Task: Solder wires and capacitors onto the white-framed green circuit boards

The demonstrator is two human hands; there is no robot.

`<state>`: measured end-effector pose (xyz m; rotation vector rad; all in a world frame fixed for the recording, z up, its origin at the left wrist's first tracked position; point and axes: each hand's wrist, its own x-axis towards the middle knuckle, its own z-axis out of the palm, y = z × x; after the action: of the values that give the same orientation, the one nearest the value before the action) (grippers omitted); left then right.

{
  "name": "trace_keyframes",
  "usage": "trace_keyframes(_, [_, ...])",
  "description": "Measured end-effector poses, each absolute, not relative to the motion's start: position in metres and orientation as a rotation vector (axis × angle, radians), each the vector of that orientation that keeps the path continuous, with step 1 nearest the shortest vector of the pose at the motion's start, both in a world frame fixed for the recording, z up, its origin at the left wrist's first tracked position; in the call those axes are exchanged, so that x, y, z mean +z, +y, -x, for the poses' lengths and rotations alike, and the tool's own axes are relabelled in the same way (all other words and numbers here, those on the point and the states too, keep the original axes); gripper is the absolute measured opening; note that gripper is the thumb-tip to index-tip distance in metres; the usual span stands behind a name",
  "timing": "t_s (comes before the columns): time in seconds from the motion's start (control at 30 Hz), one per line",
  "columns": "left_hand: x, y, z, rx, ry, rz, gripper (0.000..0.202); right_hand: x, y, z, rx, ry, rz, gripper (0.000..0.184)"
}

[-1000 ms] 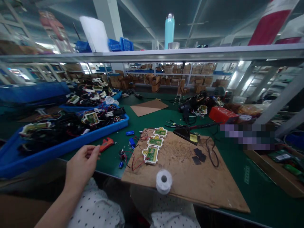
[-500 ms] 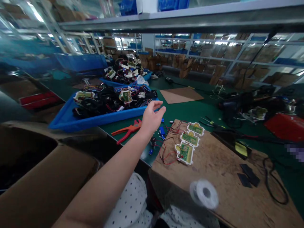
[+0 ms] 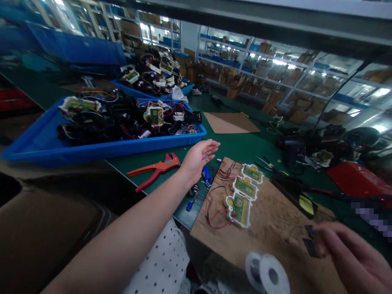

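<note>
My left hand (image 3: pixel 197 157) reaches out over the green table with fingers spread and nothing in it. It hovers just past the orange wire stripper (image 3: pixel 154 168) and close to the blue capacitors (image 3: pixel 206 174). Three green circuit boards (image 3: pixel 245 188) with red and black wires lie in a row on a worn wooden board (image 3: pixel 269 228). My right hand (image 3: pixel 352 257) comes in at the lower right over the board, fingers curled near small black pads (image 3: pixel 309 241); whether it holds anything I cannot tell. A spool of solder wire (image 3: pixel 268 273) stands at the board's near edge.
A blue tray (image 3: pixel 92 149) full of wired assemblies sits to the left, with a second blue tray (image 3: pixel 153 87) behind it. A cardboard sheet (image 3: pixel 231 122) lies further back. A red box (image 3: pixel 355 179) and dark tools crowd the right. A cardboard box (image 3: pixel 45 232) is at lower left.
My view tilted down and left. My left hand moved forward from the table's near edge to beyond the wire stripper and spread its fingers. My right hand has entered at the lower right.
</note>
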<state>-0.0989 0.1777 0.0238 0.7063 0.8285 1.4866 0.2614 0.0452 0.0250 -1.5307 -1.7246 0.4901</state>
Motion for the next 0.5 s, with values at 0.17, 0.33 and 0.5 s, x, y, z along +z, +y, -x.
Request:
trace_keyframes(0.17, [0.028, 0.165, 0.096, 1.450, 0.798, -0.665, 0.023, 0.013, 0.124, -0.200, 0.403, -1.515, 1.416, 0.034])
trace_keyframes(0.33, [0.033, 0.158, 0.088, 1.443, 0.796, -0.690, 0.018, -0.017, 0.119, -0.195, 0.521, -1.630, 1.453, 0.034])
trace_keyframes(0.5, [0.033, 0.157, 0.077, 1.425, 0.868, -0.741, 0.019, -0.020, 0.108, -0.209, 0.469, -1.650, 1.489, 0.030])
